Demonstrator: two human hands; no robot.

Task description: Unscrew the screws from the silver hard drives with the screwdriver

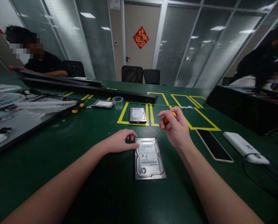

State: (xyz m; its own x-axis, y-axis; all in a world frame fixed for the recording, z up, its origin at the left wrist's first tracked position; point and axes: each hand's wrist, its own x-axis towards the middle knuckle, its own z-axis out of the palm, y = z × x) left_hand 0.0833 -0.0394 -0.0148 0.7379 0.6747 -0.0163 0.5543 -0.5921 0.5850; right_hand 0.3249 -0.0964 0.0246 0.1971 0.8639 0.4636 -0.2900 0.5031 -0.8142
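L hand (121, 141) lies on the table (59, 155), fingers loosely curled, tips against the top-left corner of the drive (149, 158); no grip on it. R hand (176, 127) is above the drive's top-right corner, pinched shut on a screwdriver (166, 120) w/ an orange handle. The thin shaft slants down-left toward that corner; can't tell if the tip touches. Drive lies flat, label up, btwn both forearms near the table's front. Behind it a 2nd drive (137, 115) sits in a yellow tape box (122, 114). Further left: a cup (117, 102) and a 3rd drive (103, 104). Right of the R hand: phone (213, 144), then power bank (244, 147).
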